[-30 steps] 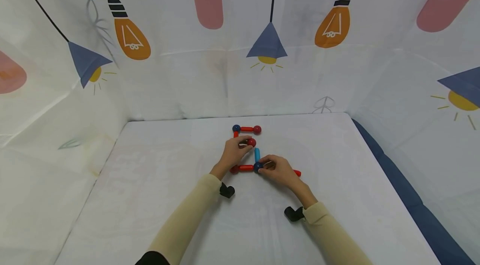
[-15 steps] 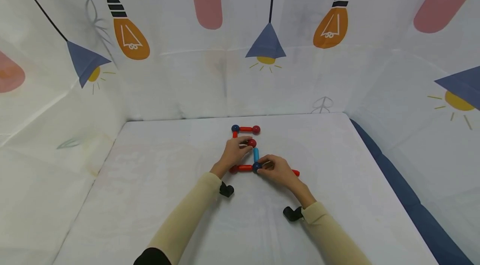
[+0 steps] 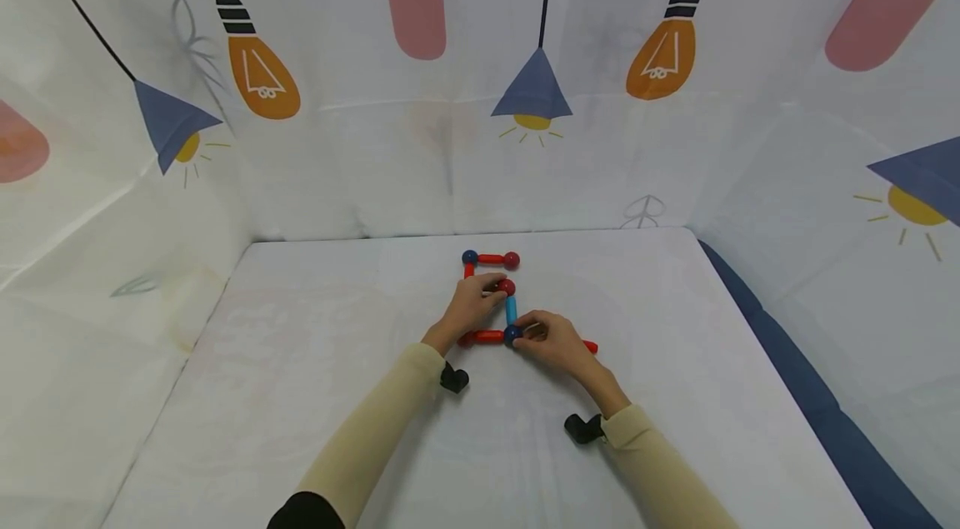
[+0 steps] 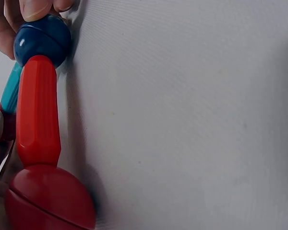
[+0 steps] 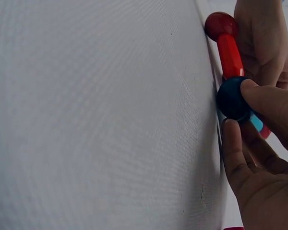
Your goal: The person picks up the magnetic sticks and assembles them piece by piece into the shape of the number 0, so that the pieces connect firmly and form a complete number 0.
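My left hand [image 3: 465,302] pinches a red ball [image 3: 507,287] between thumb and fingers. A light-blue rod [image 3: 512,311] runs from that ball down to a dark-blue ball [image 3: 513,336], which my right hand [image 3: 553,339] pinches. From the dark-blue ball a red rod [image 4: 38,110] extends left to another red ball [image 4: 50,199], partly behind my left wrist in the head view. Beyond my left hand, a red rod [image 3: 469,270] leads up to a second dark-blue ball [image 3: 469,257]; its lower end is hidden by the hand.
At the far end, a red rod [image 3: 491,259] joins the second dark-blue ball to a red ball [image 3: 512,261]. Another red rod [image 3: 591,346] sticks out from behind my right hand. All lies on a white table [image 3: 337,412], with a printed cloth [image 3: 360,171] hanging behind it.
The red ball in my left hand has shifted slightly right and now lines up with the top of the light-blue rod. My right hand keeps its pinch on the dark-blue ball.
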Demonstrator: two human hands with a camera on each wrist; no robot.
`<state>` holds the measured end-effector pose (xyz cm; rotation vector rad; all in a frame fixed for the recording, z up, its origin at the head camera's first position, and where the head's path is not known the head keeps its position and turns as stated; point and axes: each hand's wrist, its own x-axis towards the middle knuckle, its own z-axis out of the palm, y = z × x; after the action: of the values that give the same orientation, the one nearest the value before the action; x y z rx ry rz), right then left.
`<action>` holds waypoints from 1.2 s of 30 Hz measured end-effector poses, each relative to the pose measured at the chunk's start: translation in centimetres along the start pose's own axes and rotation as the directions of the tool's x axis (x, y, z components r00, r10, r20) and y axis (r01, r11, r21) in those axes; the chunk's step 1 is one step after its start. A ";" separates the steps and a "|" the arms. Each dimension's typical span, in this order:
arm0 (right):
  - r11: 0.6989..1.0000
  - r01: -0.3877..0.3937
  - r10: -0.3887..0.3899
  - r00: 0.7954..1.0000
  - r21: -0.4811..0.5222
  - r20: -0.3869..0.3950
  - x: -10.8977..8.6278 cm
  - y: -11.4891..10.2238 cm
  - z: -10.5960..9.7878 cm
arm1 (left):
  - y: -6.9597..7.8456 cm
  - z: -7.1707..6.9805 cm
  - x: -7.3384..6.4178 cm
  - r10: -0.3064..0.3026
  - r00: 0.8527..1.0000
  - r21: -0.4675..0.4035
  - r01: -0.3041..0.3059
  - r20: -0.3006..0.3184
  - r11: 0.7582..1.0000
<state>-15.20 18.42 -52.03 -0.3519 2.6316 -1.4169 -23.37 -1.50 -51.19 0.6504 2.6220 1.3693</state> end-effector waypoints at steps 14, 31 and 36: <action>0.999 -0.026 0.027 1.000 0.026 -0.005 -0.1 -0.1 0.5 | -0.1 -1.0 -0.4 -0.022 0.999 0.021 0.023 -0.033 1.000; 0.994 0.030 -0.031 1.000 -0.107 -0.001 -0.8 -1.3 -1.0 | -3.0 -3.3 -2.1 0.046 0.991 0.165 -0.025 -0.125 0.986; 0.975 0.104 -0.106 0.994 -0.195 -0.003 -1.1 -1.0 -2.8 | -3.2 -3.5 -2.3 0.020 0.993 0.138 -0.004 -0.112 0.990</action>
<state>-14.60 20.46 -49.65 -0.5116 2.8089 -1.1945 -23.34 -6.72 -51.91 0.6226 2.8271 1.2728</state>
